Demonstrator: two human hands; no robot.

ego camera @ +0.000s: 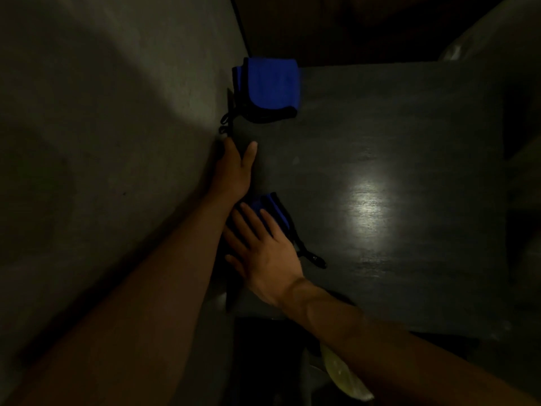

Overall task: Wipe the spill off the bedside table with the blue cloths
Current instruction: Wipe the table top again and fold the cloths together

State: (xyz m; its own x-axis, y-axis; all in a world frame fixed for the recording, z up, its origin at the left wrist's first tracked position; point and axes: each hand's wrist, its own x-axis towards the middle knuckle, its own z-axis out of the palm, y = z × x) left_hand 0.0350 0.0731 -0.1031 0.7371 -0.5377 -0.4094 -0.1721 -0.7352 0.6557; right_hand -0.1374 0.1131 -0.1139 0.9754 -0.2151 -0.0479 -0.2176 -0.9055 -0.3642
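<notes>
Dim room; a dark surface (395, 136) is being lit by one bright patch right of centre, with a grey wall (102, 112) running along its left edge. No spill is being made out in this light. One folded blue cloth (270, 85) is lying at the far left corner of the surface, untouched. A second blue cloth (268, 205) is being pressed flat near the left edge by the right hand (263, 253), fingers spread, palm down, nothing gripped. The left hand (234, 168) is being rested open along the surface edge by the wall, between the two cloths, holding nothing. Cloths are being judged soft, light and limp, likely to bunch when pushed; flat palm pressure on the folded body is being judged better than pinching the black trim or the loop.
</notes>
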